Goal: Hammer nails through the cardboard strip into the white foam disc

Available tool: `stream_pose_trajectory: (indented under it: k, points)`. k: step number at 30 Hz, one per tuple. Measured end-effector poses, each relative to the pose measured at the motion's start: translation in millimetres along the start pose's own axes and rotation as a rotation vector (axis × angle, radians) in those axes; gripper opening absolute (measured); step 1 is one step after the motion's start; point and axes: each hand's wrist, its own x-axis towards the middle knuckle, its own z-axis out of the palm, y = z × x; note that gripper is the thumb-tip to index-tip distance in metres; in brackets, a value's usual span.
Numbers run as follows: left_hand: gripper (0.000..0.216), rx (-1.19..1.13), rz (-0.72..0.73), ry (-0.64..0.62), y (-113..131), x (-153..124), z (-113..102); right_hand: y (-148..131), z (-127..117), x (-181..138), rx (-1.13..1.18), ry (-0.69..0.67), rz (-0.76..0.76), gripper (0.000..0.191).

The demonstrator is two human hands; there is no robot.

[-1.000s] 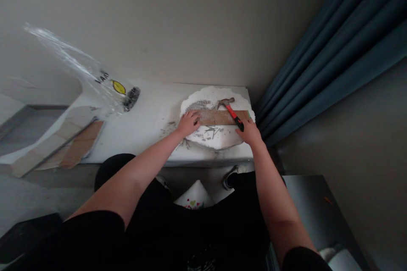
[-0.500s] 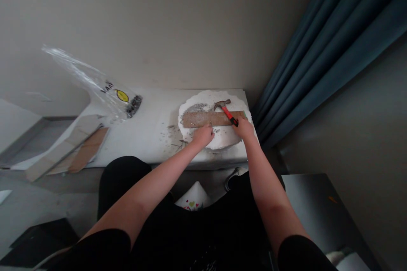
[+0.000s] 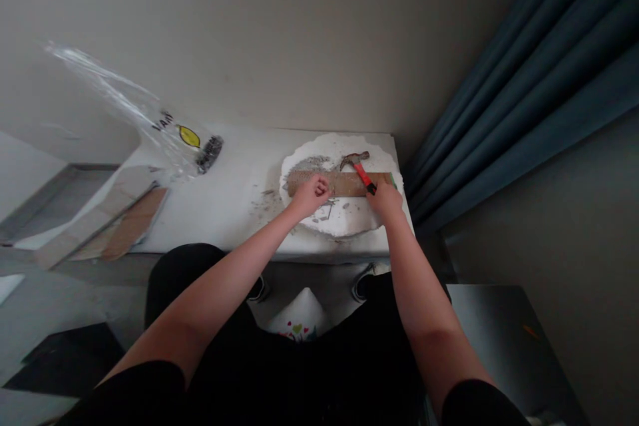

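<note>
My right hand (image 3: 386, 200) is wrapped round the black end of a claw hammer (image 3: 363, 173) with a red and black handle. The hammer's metal head lies just beyond a long brown strip (image 3: 349, 184), which looks like wood or cardboard, and the handle crosses that strip. My left hand (image 3: 310, 196), fingers curled, is over the strip's left part and its near edge. Whatever those fingers may hold is too small to make out. Under the strip is a white, uneven-edged round slab (image 3: 344, 221) with grey bits and thin nail-like pieces scattered on it.
A white table (image 3: 234, 206) stands against the wall. On its left are a clear plastic bag (image 3: 164, 136) with dark small pieces at its bottom and some brown boards (image 3: 132, 223). A blue curtain (image 3: 479, 106) hangs at the right. Dark debris lies left of the slab.
My left hand has moved left and away from me, from the strip's near edge onto its left part. My right hand keeps hold of the hammer. The view has shifted slightly.
</note>
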Motion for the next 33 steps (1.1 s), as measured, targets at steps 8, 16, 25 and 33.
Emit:
stream_pose_trajectory:
  k: [8, 16, 25, 33]
  points:
    - [0.039, -0.138, 0.024, 0.100, -48.2, 5.4, -51.7, -0.3, 0.3, 6.6, -0.050, -0.037, 0.009, 0.037]
    - [0.026, -0.045, 0.070, 0.070, -59.4, 21.6, -53.0, 1.9, 6.8, 5.0, -0.119, -0.019, 0.034, 0.039]
    - [0.025, -0.036, 0.079, -0.008, -64.6, 27.0, -51.3, -0.6, 10.2, 5.4, -0.143, 0.023, 0.057, 0.037]
    - [0.019, -0.057, 0.044, -0.033, -65.7, 29.4, -43.6, -0.9, 10.5, 4.7, -0.148, 0.028, 0.049, 0.035]
